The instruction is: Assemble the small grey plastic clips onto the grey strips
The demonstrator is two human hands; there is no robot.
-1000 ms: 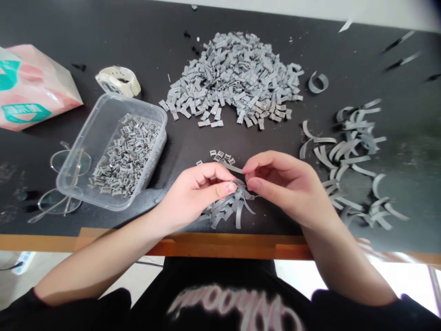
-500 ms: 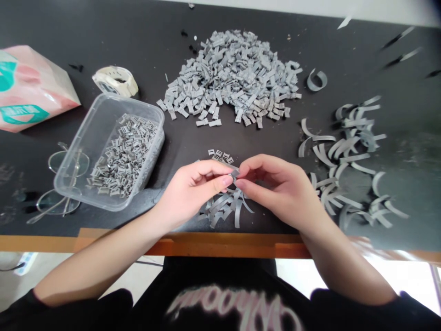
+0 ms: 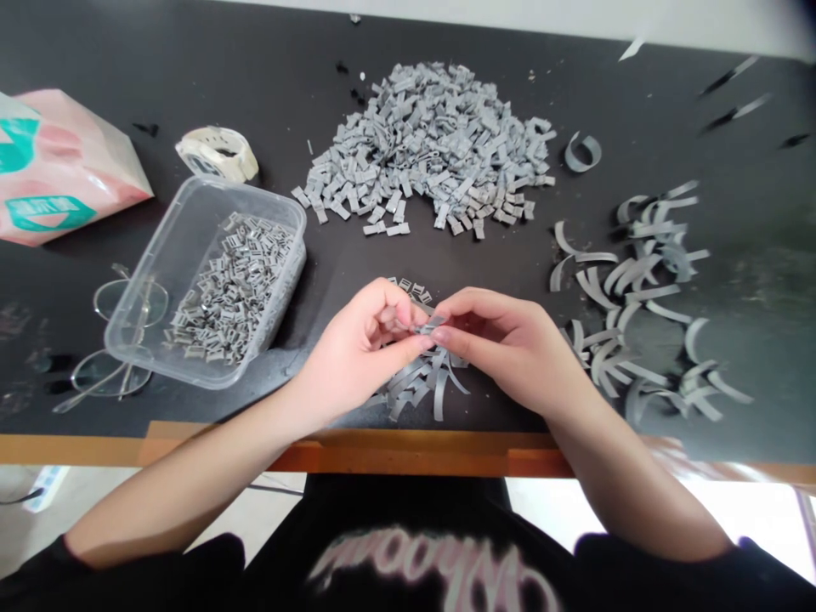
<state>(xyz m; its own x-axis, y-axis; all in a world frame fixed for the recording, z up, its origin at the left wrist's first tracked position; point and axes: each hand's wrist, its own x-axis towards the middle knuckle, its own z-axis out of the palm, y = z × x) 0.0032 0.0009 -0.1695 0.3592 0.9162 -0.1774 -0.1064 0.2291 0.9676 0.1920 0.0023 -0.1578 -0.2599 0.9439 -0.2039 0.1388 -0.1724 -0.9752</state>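
Above the front of the table, my left hand (image 3: 350,353) and my right hand (image 3: 513,348) meet at a small grey strip (image 3: 429,325). The right thumb and fingertips pinch it at one end. My left thumb presses along the other end, with the left fingers curled behind it. Whether a buckle sits on the strip is too small to tell. Below my hands lies a little heap of short grey strips (image 3: 414,387), partly covered by them. Just beyond the fingertips are several small grey slotted buckles (image 3: 408,286).
On the left, a clear plastic box (image 3: 153,246) holds many grey buckles (image 3: 229,289). Near it are glasses (image 3: 118,374), a white watch (image 3: 220,153) and a pink packet (image 3: 64,170). A large pile of grey folded pieces (image 3: 439,144) lies behind; curled strips (image 3: 650,297) lie right.
My left index finger has lifted and curled back from the strip, so more of it shows between my hands. The right hand keeps its pinch. The view has shifted slightly.
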